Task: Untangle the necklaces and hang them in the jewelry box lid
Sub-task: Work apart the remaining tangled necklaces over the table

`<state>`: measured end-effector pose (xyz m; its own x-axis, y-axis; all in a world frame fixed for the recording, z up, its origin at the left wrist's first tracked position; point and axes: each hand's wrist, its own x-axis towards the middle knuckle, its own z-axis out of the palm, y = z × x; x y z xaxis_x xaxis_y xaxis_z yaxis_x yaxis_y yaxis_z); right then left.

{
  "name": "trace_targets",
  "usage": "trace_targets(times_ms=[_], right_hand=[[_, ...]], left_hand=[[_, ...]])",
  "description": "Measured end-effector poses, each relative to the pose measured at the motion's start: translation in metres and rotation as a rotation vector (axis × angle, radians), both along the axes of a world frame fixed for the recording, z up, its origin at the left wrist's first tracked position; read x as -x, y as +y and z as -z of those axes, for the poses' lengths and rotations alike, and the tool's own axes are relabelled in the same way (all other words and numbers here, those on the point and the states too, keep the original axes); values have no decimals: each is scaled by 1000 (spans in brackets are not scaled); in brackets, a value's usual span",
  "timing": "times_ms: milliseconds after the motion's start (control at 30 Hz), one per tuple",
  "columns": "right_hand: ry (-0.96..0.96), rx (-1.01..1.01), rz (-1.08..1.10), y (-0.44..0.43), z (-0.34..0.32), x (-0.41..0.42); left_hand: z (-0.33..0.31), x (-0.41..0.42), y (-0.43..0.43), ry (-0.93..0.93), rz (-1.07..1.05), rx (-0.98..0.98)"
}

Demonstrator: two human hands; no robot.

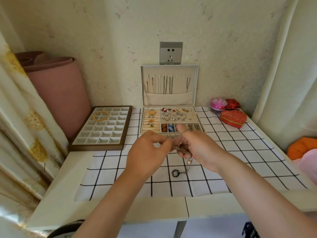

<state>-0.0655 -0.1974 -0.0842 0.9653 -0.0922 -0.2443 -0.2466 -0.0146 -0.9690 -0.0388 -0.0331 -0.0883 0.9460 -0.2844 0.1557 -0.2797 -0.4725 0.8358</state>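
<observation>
A tangle of silver necklaces [179, 146] is held between both hands above the checked cloth. My left hand [147, 152] pinches one chain at its fingertips. My right hand [197, 146] grips the bundle, with a chain looped over its thumb. Beaded strands hang below the right hand, ending in a dark ring pendant [175, 172] that rests on the cloth. Just behind the hands stands the open jewelry box [171, 133]. Its upright lid [169, 100] carries several chains hanging from hooks into a pocket.
A brown compartment tray [101, 146] with a gold necklace [100, 115] lies left of the box. A heart-shaped red box [233, 118], a pink round box [218, 103] and a red box [233, 104] sit at the back right. A pink roll [60, 90] leans at the left wall.
</observation>
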Motion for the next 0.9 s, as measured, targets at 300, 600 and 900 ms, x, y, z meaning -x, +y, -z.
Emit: trace_targets(times_ms=[300, 600, 900], right_hand=[[0, -104, 46, 2, -5, 2], [17, -78, 44, 3, -2, 1], [-15, -48, 41, 5, 2, 0]], left_hand=[[1, -8, 3, -38, 154, 216], [5, -7, 3, -501, 43, -203], [14, -5, -9, -249, -7, -213]])
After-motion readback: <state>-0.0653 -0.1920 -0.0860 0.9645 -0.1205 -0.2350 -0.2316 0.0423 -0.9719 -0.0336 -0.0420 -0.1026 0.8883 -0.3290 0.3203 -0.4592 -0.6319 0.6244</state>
